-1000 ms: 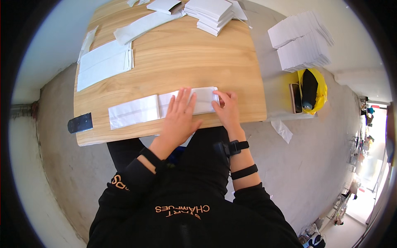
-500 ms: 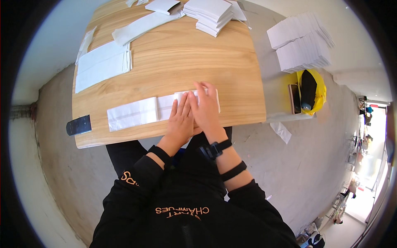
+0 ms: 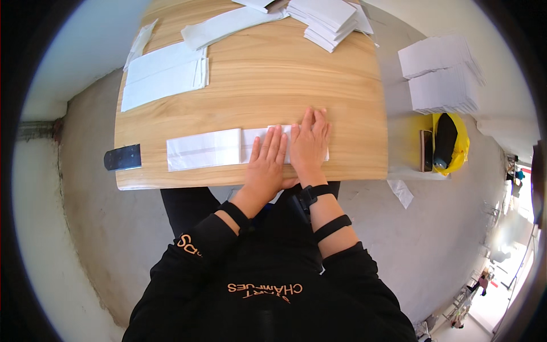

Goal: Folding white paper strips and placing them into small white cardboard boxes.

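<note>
A long white strip [image 3: 204, 151], thin and slightly see-through like a plastic sleeve, lies along the near edge of the wooden table [image 3: 285, 74]. Part of it is doubled over, and a further white piece lies at its right end, mostly under my hands. My left hand [image 3: 266, 169] rests flat on the strip right of its middle, fingers stretched and together, thumb toward the right. Just to its right, my right hand [image 3: 308, 147] presses on the white piece at the right end with fingers extended. Neither hand grips anything; what lies beneath the palms is hidden.
Flat white sleeves [image 3: 165, 75] lie at the far left, with another long sleeve [image 3: 233, 27] beyond. Folded white stacks stand at the back [image 3: 325, 20] and on a grey surface at right [image 3: 441, 74]. A dark phone [image 3: 122, 157] lies near left; a yellow bag [image 3: 460, 145] sits right.
The view has shifted, so the table appears farther right. My right hand has come down flatter and a little rightward along the strip, away from my left hand's fingers.
</note>
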Demonstrator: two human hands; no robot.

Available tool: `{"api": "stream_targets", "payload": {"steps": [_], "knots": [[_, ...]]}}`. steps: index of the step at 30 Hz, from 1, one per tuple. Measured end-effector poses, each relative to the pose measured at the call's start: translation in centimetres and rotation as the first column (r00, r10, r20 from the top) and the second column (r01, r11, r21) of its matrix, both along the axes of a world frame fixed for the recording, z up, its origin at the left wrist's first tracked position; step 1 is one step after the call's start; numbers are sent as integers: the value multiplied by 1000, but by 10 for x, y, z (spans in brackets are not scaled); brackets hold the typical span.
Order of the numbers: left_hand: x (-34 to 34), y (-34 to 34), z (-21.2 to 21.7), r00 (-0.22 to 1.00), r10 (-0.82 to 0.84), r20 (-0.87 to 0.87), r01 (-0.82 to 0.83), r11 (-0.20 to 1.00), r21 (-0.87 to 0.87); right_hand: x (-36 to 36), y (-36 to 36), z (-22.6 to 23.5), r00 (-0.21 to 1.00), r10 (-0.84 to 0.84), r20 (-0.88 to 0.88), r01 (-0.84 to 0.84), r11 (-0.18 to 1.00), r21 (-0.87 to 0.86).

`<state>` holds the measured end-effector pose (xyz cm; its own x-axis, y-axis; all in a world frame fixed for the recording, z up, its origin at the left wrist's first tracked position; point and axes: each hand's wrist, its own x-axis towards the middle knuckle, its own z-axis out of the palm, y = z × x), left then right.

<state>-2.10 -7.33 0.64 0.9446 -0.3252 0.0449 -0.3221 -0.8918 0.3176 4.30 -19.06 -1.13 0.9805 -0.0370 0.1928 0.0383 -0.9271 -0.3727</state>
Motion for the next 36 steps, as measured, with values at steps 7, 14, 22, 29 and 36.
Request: {"api": "stream_targets", "payload": {"steps": [7, 14, 22, 29, 36], "knots": [[0, 5, 4, 1000, -19, -11, 19, 998, -59, 0, 2, -3, 1000, 8, 23, -7, 999, -47], [-14, 110, 21, 906, 366, 214, -336, 927, -167, -1, 0, 1, 1000, -11, -22, 10, 998, -60], [-42, 195, 18, 658, 751, 55, -753, 655, 54, 2, -6, 15, 999, -28, -43, 28, 1000, 3], [-29, 183, 25, 715, 687, -126, -661, 606, -443, -21, -4, 65, 995, 58, 85, -91, 877, 472], [-8, 76, 81, 895, 427, 132, -286, 775, -563, -67, 56, 90, 918, 306, -252, 238, 83, 968]]}}
